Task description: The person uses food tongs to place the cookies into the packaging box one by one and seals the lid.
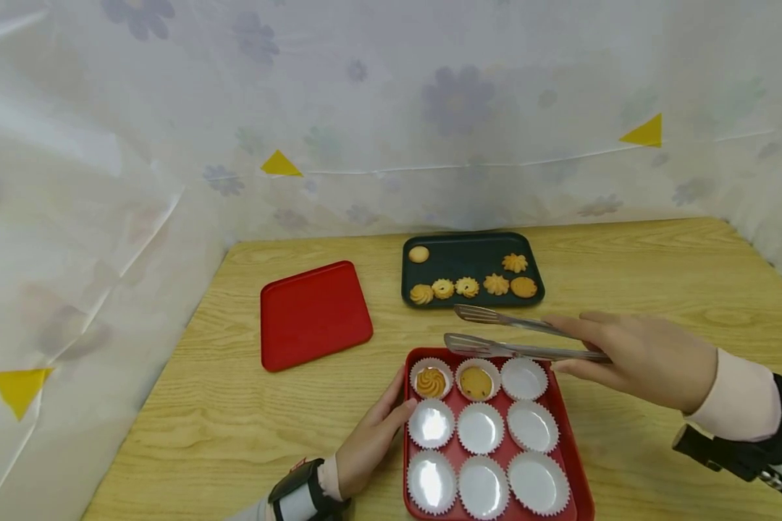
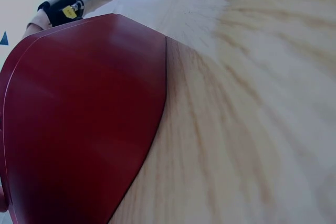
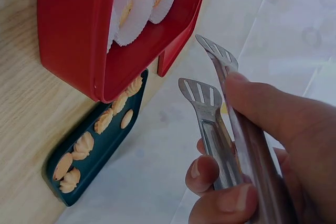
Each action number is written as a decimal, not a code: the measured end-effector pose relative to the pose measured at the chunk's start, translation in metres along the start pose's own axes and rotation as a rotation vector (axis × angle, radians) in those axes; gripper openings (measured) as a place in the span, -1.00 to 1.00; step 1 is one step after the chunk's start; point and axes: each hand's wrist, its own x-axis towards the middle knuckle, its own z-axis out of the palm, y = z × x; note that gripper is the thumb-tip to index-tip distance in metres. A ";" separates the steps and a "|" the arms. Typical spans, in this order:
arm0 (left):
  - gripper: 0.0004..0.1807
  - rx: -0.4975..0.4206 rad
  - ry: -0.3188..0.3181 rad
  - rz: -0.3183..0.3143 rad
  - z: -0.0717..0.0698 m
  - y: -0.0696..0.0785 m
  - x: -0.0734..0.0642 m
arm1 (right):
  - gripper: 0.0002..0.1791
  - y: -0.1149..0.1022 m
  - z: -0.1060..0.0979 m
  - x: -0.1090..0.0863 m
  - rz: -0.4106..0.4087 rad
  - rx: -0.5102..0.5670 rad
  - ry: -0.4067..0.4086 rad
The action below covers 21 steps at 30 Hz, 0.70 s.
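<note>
My right hand (image 1: 638,354) grips metal tongs (image 3: 223,150), whose slotted tips are spread apart with nothing between them. In the head view the tongs reach left over the gap between a red box (image 1: 576,463) and a dark green tray (image 1: 472,253). White paper cups (image 1: 481,427) stand in rows inside the box. A swirled cookie (image 1: 431,382) sits in the far left cup, and a flat round cookie (image 1: 475,383) in the cup beside it. My left hand (image 1: 371,441) holds the box's left wall, its thumb over the rim. Several cookies (image 1: 467,287) lie on the green tray.
A red lid (image 1: 316,315) lies on the wooden table (image 1: 228,427) to the left of the green tray. Behind the table hangs a pale flowered sheet (image 1: 378,108) with yellow triangles on it.
</note>
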 end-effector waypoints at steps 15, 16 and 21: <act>-0.27 0.004 0.000 0.010 0.000 0.000 0.000 | -0.35 0.010 0.001 0.048 -0.001 0.114 0.000; -0.27 0.005 0.001 0.012 0.000 0.000 0.000 | -0.35 0.011 0.002 0.051 0.009 0.112 0.002; -0.28 0.005 0.002 0.024 0.001 -0.001 0.000 | -0.36 0.017 0.004 0.066 0.030 0.118 0.021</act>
